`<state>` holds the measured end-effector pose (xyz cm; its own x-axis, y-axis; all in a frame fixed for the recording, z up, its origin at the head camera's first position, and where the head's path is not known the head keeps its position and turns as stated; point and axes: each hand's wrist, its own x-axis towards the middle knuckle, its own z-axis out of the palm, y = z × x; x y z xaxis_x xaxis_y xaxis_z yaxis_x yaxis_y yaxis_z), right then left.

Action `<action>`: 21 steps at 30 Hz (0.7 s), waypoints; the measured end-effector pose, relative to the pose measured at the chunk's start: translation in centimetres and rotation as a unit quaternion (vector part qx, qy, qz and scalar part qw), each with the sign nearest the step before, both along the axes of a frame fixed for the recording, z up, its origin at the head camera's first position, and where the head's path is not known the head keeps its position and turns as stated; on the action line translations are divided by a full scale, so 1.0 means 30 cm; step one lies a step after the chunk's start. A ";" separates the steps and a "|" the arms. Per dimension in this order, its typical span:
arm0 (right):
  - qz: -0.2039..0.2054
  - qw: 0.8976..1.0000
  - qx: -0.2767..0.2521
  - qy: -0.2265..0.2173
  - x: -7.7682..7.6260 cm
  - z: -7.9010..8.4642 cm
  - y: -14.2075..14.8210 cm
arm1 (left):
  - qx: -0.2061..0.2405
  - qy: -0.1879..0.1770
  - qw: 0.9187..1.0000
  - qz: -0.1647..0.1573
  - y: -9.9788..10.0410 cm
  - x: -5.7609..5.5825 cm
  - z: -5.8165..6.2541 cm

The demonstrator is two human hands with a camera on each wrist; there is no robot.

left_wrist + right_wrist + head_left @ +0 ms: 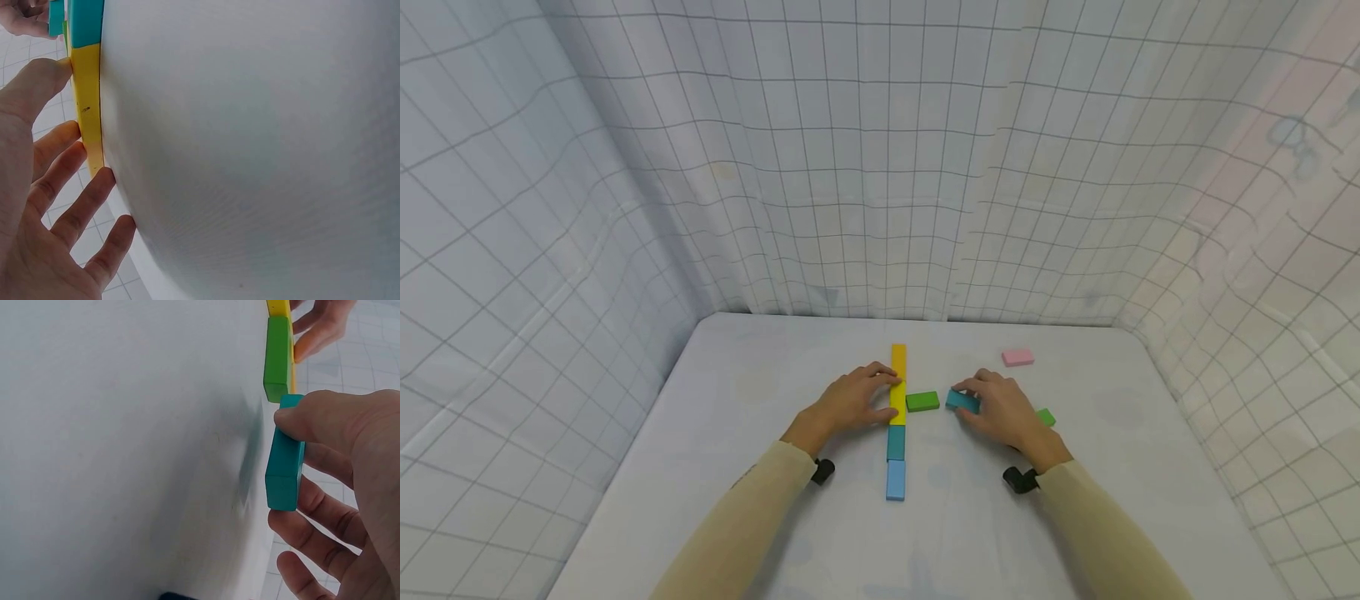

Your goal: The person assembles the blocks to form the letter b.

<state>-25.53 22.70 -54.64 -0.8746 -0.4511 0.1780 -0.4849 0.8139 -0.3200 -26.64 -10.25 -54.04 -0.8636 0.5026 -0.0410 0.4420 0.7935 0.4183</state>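
A straight line of blocks runs away from the person in the head view: a light blue block (896, 481), a teal block (897, 442), then a yellow length (898, 358). My left hand (856, 398) rests its thumb and fingertips on the yellow part, fingers loosely extended. A green block (922, 402) lies crosswise, its left end against the yellow. My right hand (1002, 408) pinches another teal block (285, 465) between thumb and fingers. A small gap separates that block from the green one, and a shadow lies apart from it on the table.
A pink block (1018, 357) lies at the back right of the white table (752, 367). Another green block (1046, 417) shows partly behind the right hand. Grid-patterned white curtains (880, 208) stand behind and at both sides.
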 end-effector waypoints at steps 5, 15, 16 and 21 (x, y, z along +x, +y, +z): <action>-0.005 1.000 0.006 -0.007 -0.006 0.001 -0.011 | -0.002 0.003 1.000 -0.001 0.000 -0.002 -0.004; -0.021 0.999 0.024 -0.034 -0.019 -0.012 -0.038 | 0.000 -0.002 1.000 0.005 0.003 -0.004 -0.004; -0.022 0.999 0.026 -0.037 -0.021 -0.014 -0.040 | 0.001 -0.002 1.000 0.005 0.003 -0.003 -0.003; -0.017 0.999 0.026 -0.037 -0.023 -0.014 -0.043 | 0.003 -0.002 1.000 0.004 0.002 -0.002 -0.001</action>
